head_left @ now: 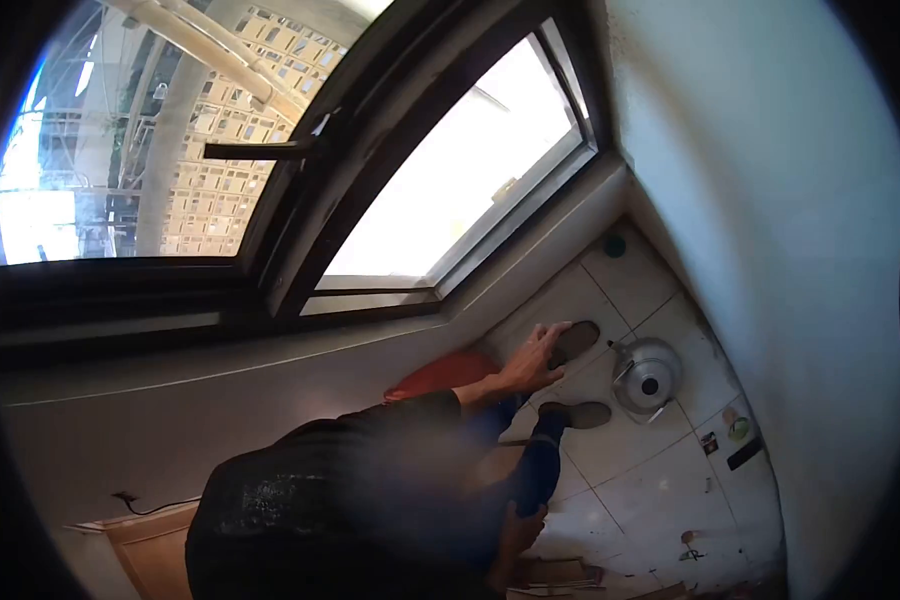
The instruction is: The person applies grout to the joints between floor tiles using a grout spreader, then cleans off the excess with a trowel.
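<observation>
Left hand [526,372] fingers [548,340] touch the shoe [578,341]; kettle [648,375] beside.

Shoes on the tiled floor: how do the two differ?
The upper shoe lies at the fingers of the left hand, partly hidden by them; the lower shoe shows whole, with a blue trouser leg running into it. Both are dark, flat on white tiles beside the kettle.
</observation>
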Demonstrator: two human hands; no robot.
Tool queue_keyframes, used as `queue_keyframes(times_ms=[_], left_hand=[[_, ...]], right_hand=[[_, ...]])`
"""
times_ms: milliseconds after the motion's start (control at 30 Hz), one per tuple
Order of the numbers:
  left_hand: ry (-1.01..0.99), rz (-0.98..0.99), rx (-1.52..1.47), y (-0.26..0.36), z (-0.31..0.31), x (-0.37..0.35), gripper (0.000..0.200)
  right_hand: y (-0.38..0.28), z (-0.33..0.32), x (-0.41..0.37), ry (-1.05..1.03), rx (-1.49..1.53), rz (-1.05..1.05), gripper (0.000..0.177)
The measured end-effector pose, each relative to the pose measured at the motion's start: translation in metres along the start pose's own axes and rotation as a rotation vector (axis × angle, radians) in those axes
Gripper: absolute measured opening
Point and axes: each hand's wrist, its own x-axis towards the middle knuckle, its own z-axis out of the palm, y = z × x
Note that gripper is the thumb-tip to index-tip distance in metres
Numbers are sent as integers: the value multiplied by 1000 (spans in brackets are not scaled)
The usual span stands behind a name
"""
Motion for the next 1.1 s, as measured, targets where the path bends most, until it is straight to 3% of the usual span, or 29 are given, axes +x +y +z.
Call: queue_keyframes(times_ms=[67,200,367,467,533,633,667,767,833,900,933,967,1033,1100], left_hand=[[112,22,-85,25,-35,-67,76],[366,149,-204,78,-127,-154,61],[990,492,-74,160,-259,-239,38],[1378,722,34,215,-336,-281,27],[1620,912,92,238,-382,-294,24],[1907,1150,139,269,-448,-298,24],[1911,1166,208,276,-462,-304,28],[2066,1149,337,286,-495,-291,24],[2068,1083,313,286,-502,-281,26],[2229,899,367,285,-512,-262,29],[2239,887,360,284,-518,-253,33],[2299,717,403,284,-519,-246,32],[2337,699,416,289,-525,-236,29],[2382,696,397,295,-528,-234,27]], right_hand=[[43,-6,24,21,-51,-170,70],[-2,-79,20,130,92,-482,50],[-180,-187,-55,275,240,-1009,33],[-298,-218,-173,124,347,-1356,30],[-356,-219,-239,62,302,-1538,41],[-425,-200,-289,367,174,-1776,57],[-441,-192,-302,447,227,-1831,44],[-476,-173,-293,487,263,-1800,32],[-478,-167,-295,589,300,-1833,23],[-483,-165,-291,688,283,-1891,20],[-482,-165,-293,658,270,-1862,19],[-484,-165,-298,623,260,-1848,18],[-490,-162,-290,669,257,-1867,14],[-489,-168,-294,551,246,-1873,11]])
